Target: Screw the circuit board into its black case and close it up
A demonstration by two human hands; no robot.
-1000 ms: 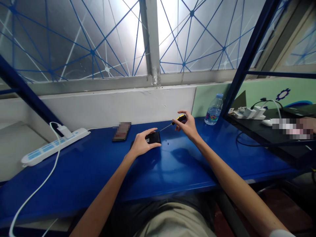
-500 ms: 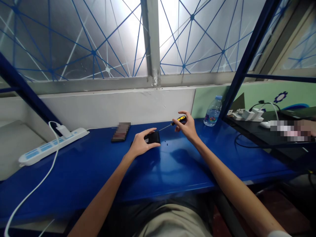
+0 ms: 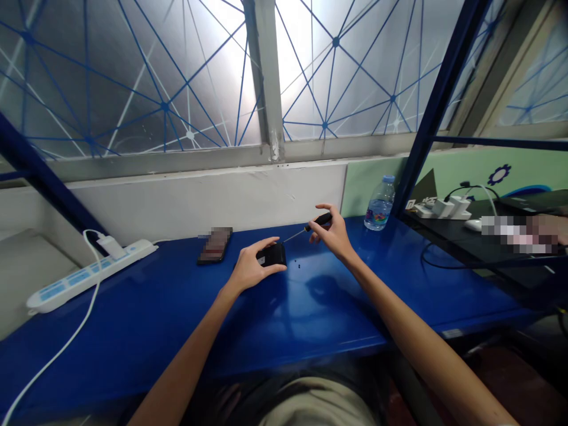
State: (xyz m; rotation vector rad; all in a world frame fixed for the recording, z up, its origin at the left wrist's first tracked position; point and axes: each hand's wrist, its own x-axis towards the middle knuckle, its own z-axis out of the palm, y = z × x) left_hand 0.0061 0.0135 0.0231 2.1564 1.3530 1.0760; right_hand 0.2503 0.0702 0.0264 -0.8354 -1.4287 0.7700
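Note:
My left hand (image 3: 251,266) is closed around a small black box-like device (image 3: 273,255), thumb and fingers along its two sides, on the blue table. My right hand (image 3: 331,234) grips a screwdriver (image 3: 320,221) by its dark handle. The thin shaft slants down to the left, and its tip meets the device's right end near the upper corner. Whether the tip sits in a screw is too small to tell. A few tiny dark pieces, perhaps screws (image 3: 299,266), lie on the table just right of the device.
A phone (image 3: 215,245) lies to the left at the back. Farther left is a white power strip (image 3: 93,275) with a cable. A water bottle (image 3: 380,204) stands at the back right. Beyond the blue post, a black desk (image 3: 448,236) holds chargers, and part of another person's hand (image 3: 550,228) shows.
The screwdriver handle has turned in my right hand: its yellow part showed before, now it looks mostly black. The view has shifted slightly. My left hand keeps its hold on the device.

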